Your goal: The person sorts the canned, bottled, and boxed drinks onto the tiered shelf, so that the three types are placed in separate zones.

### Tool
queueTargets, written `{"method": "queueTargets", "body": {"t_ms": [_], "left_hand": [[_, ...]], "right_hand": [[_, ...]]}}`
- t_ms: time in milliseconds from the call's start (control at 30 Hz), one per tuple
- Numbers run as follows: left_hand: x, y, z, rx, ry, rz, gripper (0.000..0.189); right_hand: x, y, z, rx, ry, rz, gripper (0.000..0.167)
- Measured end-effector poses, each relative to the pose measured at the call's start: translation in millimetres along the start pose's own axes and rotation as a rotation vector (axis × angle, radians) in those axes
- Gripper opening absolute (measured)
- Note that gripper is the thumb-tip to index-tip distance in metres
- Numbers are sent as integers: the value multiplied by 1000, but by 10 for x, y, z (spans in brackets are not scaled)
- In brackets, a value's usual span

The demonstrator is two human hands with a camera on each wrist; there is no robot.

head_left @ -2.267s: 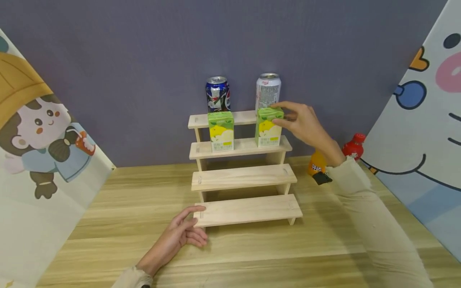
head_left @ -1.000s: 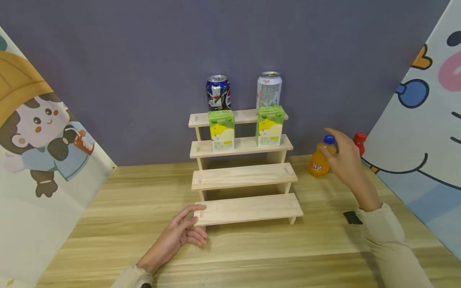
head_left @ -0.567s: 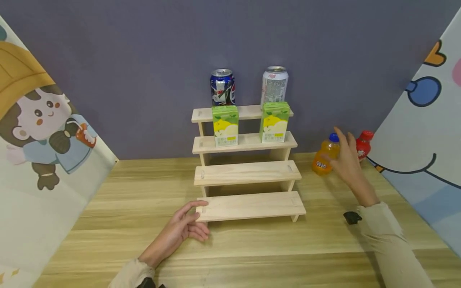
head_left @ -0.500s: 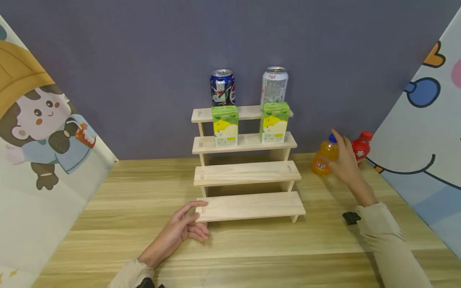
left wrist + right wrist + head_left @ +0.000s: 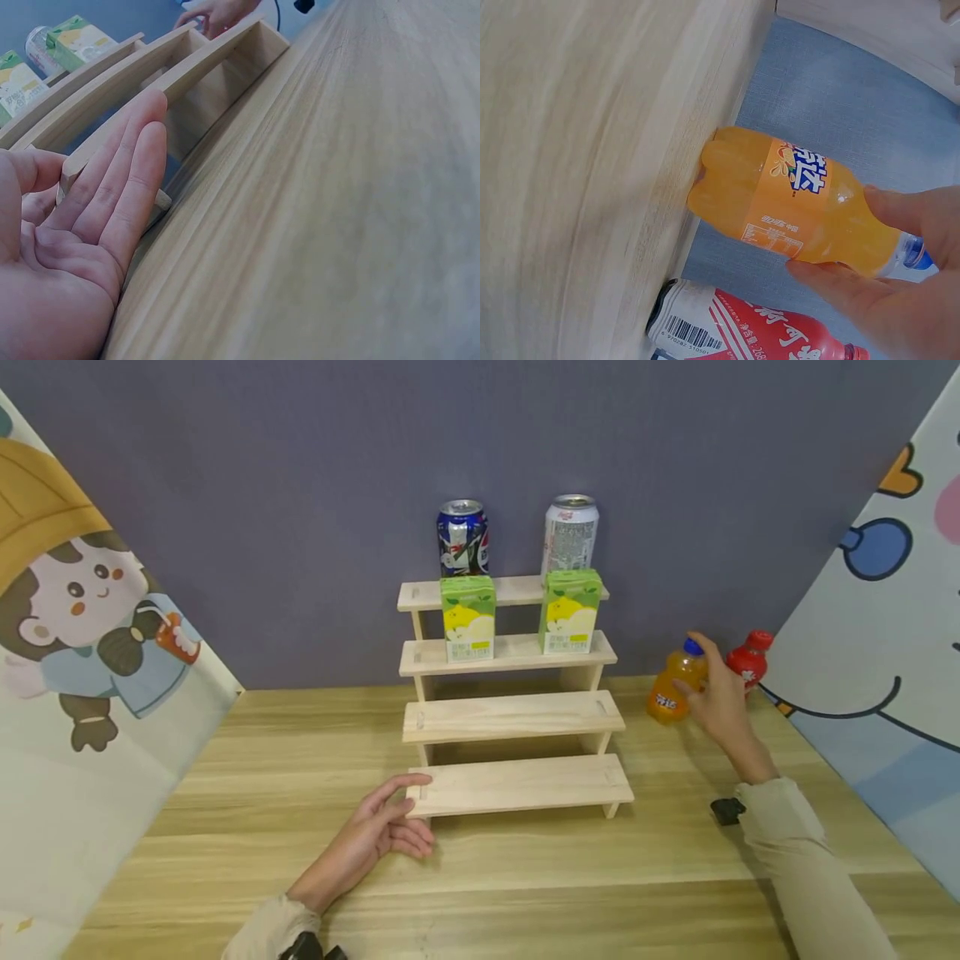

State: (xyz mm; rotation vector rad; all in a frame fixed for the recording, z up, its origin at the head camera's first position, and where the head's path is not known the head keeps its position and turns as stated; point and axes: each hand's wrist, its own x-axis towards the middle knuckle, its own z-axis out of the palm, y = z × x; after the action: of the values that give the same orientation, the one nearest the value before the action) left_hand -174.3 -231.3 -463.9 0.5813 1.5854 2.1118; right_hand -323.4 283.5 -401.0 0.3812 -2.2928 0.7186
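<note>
My left hand [image 5: 371,835] pinches the left end of the lowest step of a four-tier wooden display stand [image 5: 517,785]; in the left wrist view the other fingers [image 5: 139,180] stretch out beneath it. At the right, my right hand [image 5: 720,706] grips an orange soda bottle [image 5: 795,195] with a blue cap. Its thumb and fingers lie on opposite sides of the upper bottle, which stands upright on the table. A red-capped red bottle [image 5: 747,662] stands close behind the hand, its label [image 5: 697,326] showing in the right wrist view.
On the stand's top step are a blue can [image 5: 462,539] and a white can [image 5: 570,535]. The step below bears two green juice boxes, left [image 5: 469,620] and right [image 5: 570,612]. A dark wall [image 5: 322,527] rises behind, with cartoon panels [image 5: 862,677] at the sides.
My right hand has left the right juice box, moved rightward and down to the orange soda bottle, and closed its fingers on it. The left hand has stayed at the stand.
</note>
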Motion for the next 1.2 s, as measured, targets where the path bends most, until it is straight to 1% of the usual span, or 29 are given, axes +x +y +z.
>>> {"method": "queueTargets", "body": {"t_ms": [67,200,300,467,667,933,1200], "left_hand": [[6,1,-1,-2,1,2,44],[-1,-3,1,3,-10,4,44],[-3,-9,10,1,-12,3,44],[5,-8,25,-4,-14,5,44],[-2,8,18,1,-11,6,44],[-22,18,-3,-13,-17,20,44],[-17,6,19,-8,-14,18,45]], "right_hand": [[7,-2,-4,4,-15,9,81],[-12,-24,-24,13,-70,48,79],[-38,-50,-47,22,-80,49,79],[-37,-101,-105,20,-53,26,80],[0,-230,-207,0,-5,-16,81],[61,-527,-373,-1,0,-51,82],[132,-797,-545,38,5,-126,86]]}}
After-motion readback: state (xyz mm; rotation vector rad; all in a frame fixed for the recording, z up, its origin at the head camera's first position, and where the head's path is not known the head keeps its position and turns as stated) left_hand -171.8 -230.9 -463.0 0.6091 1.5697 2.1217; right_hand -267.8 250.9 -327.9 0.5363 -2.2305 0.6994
